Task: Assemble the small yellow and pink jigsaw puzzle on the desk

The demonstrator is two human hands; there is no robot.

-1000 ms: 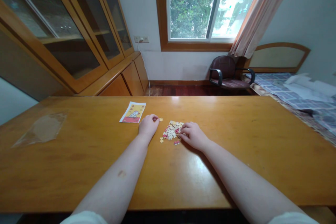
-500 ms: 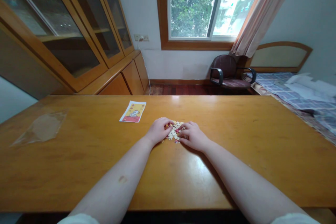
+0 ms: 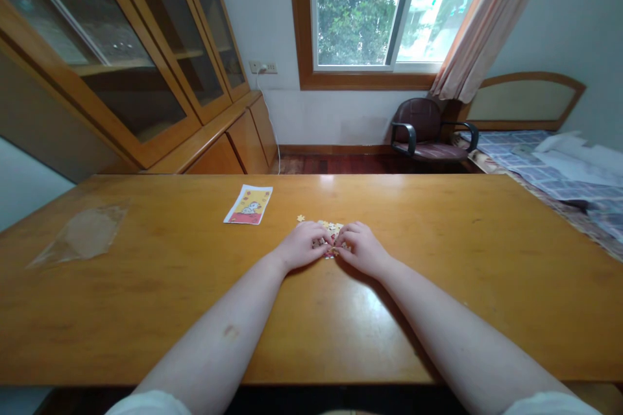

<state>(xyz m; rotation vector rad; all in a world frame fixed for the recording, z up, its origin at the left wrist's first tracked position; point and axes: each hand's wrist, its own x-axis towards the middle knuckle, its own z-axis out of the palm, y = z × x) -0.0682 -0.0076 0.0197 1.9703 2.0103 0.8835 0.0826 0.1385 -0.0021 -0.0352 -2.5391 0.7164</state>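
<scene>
A small heap of jigsaw puzzle pieces (image 3: 331, 227), pale backs mixed with yellow and red faces, lies on the wooden table between my two hands. My left hand (image 3: 306, 245) curls around the heap's left side, thumb and fingers closed on some pieces. From the right, my right hand (image 3: 359, 246) has its bent fingers and thumb on pieces at the heap's near side. The fingertips of both hands almost meet, and they partly hide the pieces. One loose yellow puzzle piece (image 3: 300, 218) lies just beyond my left hand.
A picture sheet (image 3: 249, 205) with a white animal on yellow and red lies left of the heap. Farther left is a clear plastic bag (image 3: 87, 233). Beyond the table (image 3: 195, 324) stand a glass-door cabinet (image 3: 195, 110), an armchair (image 3: 426, 133) and a bed (image 3: 525, 155).
Both hands have drawn closer together over the heap, the left moving slightly right. The heap is more gathered, and a loose yellow piece now shows beyond my left hand.
</scene>
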